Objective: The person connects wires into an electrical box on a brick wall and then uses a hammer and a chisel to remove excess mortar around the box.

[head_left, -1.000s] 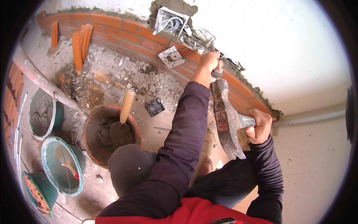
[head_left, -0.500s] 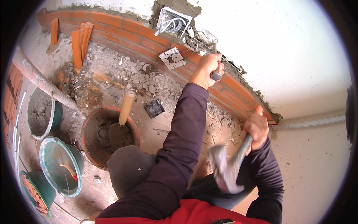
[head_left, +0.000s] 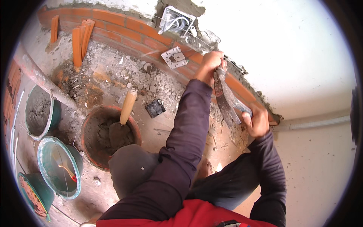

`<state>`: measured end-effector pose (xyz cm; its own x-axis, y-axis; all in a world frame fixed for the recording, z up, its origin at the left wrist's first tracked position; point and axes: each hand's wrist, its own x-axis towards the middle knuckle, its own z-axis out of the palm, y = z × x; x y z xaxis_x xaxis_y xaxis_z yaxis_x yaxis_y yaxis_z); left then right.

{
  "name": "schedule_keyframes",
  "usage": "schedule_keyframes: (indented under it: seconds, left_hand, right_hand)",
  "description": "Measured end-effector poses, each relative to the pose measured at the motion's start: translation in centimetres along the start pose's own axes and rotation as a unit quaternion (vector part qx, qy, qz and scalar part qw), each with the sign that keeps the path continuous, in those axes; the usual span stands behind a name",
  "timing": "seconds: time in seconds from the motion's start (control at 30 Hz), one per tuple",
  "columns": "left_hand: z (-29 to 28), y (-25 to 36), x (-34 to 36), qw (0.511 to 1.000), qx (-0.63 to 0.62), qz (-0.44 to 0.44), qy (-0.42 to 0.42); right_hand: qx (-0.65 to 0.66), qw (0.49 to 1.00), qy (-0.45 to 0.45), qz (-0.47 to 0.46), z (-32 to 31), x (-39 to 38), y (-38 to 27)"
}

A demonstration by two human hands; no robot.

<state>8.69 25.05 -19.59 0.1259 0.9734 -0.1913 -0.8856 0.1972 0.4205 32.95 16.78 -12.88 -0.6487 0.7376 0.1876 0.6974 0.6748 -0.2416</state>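
My left hand point(head_left: 211, 66) is closed round a short metal chisel, held against the top of the brick course point(head_left: 245, 93) where it meets the white wall point(head_left: 280, 56). Most of the chisel is hidden by my fingers and the hammer head. My right hand point(head_left: 258, 122) grips a worn claw hammer point(head_left: 224, 99) by its grey handle. The hammer's head is up at the chisel's near end, beside my left fist. Just left of my left hand, a white socket plate point(head_left: 174, 58) hangs by the bricks, below an open wall box point(head_left: 177, 22) with coiled cables.
A mortar bucket point(head_left: 140, 132) with a wooden-handled trowel point(head_left: 128, 106) stands left of my knee. Further left are green buckets point(head_left: 42, 151) and a slanting pole point(head_left: 45, 81). Rubble point(head_left: 151, 81), a black box point(head_left: 155, 108) and upright brick pieces point(head_left: 77, 45) lie along the wall.
The hammer has swung up from low by my right leg to the chisel's end. My right hand has shifted slightly downward, while my left hand stays almost in place.
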Motion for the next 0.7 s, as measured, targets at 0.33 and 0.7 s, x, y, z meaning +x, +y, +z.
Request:
schedule_keyframes:
  seconds: [0.33, 0.7]
  left_hand:
    - [1.2, 0.1, -0.9, 1.0, -0.014, -0.004, 0.015]
    - [1.0, -0.1, -1.2, 1.0, 0.011, -0.005, 0.015]
  right_hand:
    - [0.05, 0.993, 0.083, -0.066, -1.3, -1.5, -2.5]
    - [0.085, 0.953, 0.134, -0.26, -0.6, -1.0, -4.5]
